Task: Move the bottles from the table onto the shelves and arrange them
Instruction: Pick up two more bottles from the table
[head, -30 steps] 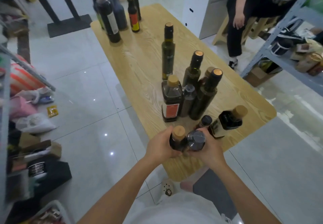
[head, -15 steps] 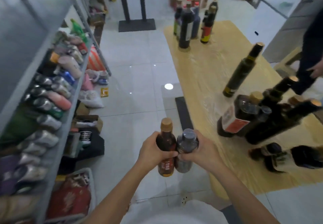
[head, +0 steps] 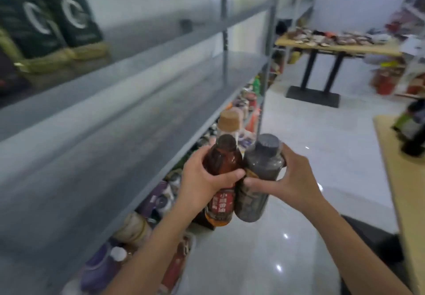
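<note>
My left hand point(head: 204, 179) grips a brown bottle point(head: 224, 163) with a tan cap and a red label. Pressed against it on the right is a dark grey bottle point(head: 259, 179) with a grey cap, held by my right hand point(head: 292, 179). Both bottles are upright in the air, just off the front edge of a bare grey metal shelf point(head: 128, 138) on my left. The wooden table point(head: 404, 179) lies at the right edge, with a few dark bottles point(head: 411, 131) standing on it, blurred.
The upper shelf point(head: 142, 39) carries dark green bags point(head: 57, 16) at the left. The shelf below mine holds several packed cans and bottles point(head: 161, 200). Farther back stands a second table point(head: 333, 44) on black legs, covered with goods. White tiled floor point(head: 310, 147) lies between the shelves and the table.
I have turned left from the table toward the shelves, carrying both bottles. The bottles have risen from floor-aisle height to the edge of the bare grey shelf.
</note>
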The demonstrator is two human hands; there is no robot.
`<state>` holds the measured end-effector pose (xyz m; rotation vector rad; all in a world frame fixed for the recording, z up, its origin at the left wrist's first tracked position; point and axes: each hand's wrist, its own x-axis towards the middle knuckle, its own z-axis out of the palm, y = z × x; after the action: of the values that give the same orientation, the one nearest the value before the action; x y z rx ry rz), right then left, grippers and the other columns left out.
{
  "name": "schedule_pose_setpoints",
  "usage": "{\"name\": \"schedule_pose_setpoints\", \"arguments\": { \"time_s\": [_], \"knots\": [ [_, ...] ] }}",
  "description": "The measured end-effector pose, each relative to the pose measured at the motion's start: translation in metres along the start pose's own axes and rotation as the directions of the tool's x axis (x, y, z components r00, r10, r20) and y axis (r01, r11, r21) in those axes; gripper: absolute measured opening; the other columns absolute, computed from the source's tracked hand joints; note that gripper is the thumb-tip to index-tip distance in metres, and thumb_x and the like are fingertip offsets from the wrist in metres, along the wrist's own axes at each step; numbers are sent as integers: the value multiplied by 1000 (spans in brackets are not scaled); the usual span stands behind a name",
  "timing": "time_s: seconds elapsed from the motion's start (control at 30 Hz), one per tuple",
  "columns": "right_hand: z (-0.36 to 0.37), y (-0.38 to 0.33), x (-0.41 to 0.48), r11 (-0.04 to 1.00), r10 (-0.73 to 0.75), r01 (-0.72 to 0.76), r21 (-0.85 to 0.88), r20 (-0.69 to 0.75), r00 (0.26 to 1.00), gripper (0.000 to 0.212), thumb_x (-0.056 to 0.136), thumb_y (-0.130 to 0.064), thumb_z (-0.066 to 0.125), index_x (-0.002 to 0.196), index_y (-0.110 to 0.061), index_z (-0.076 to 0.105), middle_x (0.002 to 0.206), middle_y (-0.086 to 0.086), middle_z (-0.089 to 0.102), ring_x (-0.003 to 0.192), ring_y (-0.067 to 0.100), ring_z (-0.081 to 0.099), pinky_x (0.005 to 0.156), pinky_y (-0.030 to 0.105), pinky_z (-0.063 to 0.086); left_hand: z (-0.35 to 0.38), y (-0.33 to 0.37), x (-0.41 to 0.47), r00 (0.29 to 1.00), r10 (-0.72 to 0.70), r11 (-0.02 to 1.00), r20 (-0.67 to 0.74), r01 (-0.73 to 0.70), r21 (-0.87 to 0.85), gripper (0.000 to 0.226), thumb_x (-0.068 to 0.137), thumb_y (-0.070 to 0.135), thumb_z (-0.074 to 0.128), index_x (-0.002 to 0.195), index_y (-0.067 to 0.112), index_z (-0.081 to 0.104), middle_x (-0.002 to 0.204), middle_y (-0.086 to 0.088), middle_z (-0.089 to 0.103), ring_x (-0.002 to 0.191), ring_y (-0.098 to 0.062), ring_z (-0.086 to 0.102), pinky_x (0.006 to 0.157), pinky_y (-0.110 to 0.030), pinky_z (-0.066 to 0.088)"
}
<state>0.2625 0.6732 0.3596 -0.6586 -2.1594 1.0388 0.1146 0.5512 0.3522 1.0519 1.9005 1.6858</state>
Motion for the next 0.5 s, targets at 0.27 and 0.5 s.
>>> {"name": "schedule_pose_setpoints", "arguments": {
  "time_s": [0.27, 0.5],
  "knots": [
    [51, -104, 89, 875, -437, 434, 215, -37, 899, 53, 56, -54, 76, 101, -35, 55, 89, -33, 61, 87, -16, 60, 71, 2, 40, -106, 91, 8, 884, 315, 948, -347, -274, 164, 40, 48, 43, 80, 81, 30, 62, 74, 23, 68, 70, 7, 63, 59, -6, 45],
    [80, -176, 155, 735, -548, 522, 433, -75, 833, 40, 63, -50, 74, 93, -24, 64, 82, -17, 70, 81, -2, 66, 70, 16, 48, -168, 151, 6, 642, 452, 888, -620, -390, 244, 28, 61, 37, 78, 85, 28, 68, 83, 10, 73, 83, -15, 70, 73, -29, 55]
  ]
}}
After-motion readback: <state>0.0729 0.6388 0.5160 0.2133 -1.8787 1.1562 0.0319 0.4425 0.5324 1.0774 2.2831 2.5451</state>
